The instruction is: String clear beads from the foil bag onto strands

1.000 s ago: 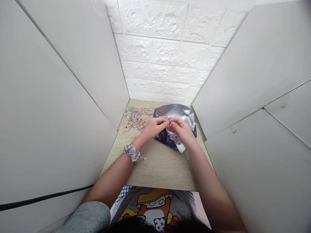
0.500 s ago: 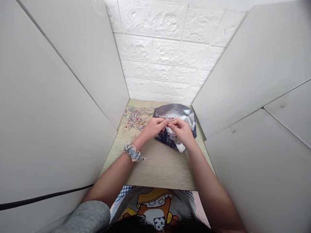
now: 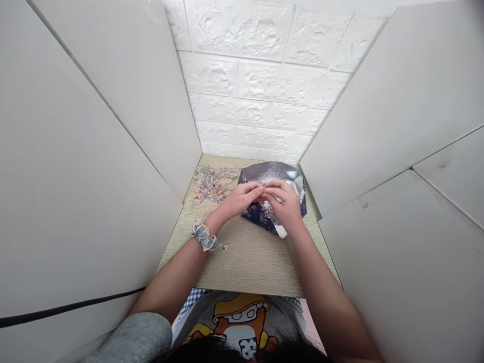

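Note:
Over the silver-lined dark blue bag [image 3: 280,174], my two hands meet at the fingertips. My left hand [image 3: 245,195] is closed in a pinch, with a scrunchie [image 3: 204,237] round its wrist. Thumb and fingers of my right hand [image 3: 284,200] press together against the left fingertips. Whatever they pinch is too small to make out. Loose small beads [image 3: 269,210] lie in the open bag, partly hidden beneath my hands. Strings of colourful beads [image 3: 212,182] are heaped on the table left of the bag.
The narrow wooden table [image 3: 245,262] sits between a white left panel [image 3: 113,151] and a white right panel [image 3: 378,126]. A white brick-patterned wall [image 3: 257,80] closes off the far side. A black cable [image 3: 75,305] runs along the lower left.
My right hand's fingers have shifted slightly and cover more of the beads in the bag. Both hands stay together over the bag. The bead strings have not moved.

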{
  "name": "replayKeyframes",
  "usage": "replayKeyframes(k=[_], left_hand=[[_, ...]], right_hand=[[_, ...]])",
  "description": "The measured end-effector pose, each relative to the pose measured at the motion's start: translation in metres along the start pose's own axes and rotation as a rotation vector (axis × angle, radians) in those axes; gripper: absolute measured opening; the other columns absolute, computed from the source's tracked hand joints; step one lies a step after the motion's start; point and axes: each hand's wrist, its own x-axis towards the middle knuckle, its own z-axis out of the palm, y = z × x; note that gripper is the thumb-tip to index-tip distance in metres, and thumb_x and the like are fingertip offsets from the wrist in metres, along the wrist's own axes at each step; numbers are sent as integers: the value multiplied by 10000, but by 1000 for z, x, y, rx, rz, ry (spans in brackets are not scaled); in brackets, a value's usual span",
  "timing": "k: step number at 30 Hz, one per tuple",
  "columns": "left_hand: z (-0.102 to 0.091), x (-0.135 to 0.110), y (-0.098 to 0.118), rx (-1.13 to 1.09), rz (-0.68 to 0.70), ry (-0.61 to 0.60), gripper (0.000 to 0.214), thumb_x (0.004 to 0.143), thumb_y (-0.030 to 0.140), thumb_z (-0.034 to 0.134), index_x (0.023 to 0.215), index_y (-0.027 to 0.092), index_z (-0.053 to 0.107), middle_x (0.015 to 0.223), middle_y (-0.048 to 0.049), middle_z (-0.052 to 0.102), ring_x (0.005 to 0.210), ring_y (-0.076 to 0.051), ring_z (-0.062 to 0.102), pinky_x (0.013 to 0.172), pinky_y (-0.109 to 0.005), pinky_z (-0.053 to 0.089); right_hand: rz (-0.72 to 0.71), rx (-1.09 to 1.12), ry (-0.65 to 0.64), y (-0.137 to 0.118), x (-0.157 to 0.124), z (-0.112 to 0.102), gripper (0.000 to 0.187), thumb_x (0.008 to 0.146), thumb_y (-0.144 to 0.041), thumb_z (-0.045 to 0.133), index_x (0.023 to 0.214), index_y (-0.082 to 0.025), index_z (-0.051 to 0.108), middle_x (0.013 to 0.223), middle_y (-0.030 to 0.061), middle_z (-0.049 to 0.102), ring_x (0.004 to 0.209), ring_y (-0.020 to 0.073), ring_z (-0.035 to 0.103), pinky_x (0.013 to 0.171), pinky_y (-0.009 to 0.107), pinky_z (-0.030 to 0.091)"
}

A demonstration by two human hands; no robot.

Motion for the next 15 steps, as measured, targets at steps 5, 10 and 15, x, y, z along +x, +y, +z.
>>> replayKeyframes(k=[5, 10, 15], left_hand=[[-2, -1, 2, 76, -30, 12, 284, 718, 385, 481, 750, 116, 564, 577, 18, 508, 545, -69, 479, 553, -205, 397], [-6, -3, 3, 165, -38, 64, 257, 718, 368, 478, 713, 134, 585, 511, 36, 467, 495, -62, 439, 530, -206, 372], [-6, -3, 5, 137, 115, 85, 252, 726, 331, 460, 587, 144, 556, 748, -21, 567, 756, -107, 521, 749, -242, 400]], right_hand=[[-45, -52, 39, -2, 0, -1, 136, 758, -226, 498, 755, -227, 634, 836, 23, 574, 810, 131, 530, 733, 280, 425], [109, 30, 165, -5, 0, -4, 140, 774, -273, 470, 737, -203, 586, 776, 13, 573, 761, 130, 528, 704, 279, 423], [245, 151, 154, -4, 1, -5, 159, 762, -324, 476, 732, -193, 562, 718, 6, 560, 689, 127, 515, 648, 270, 420]])
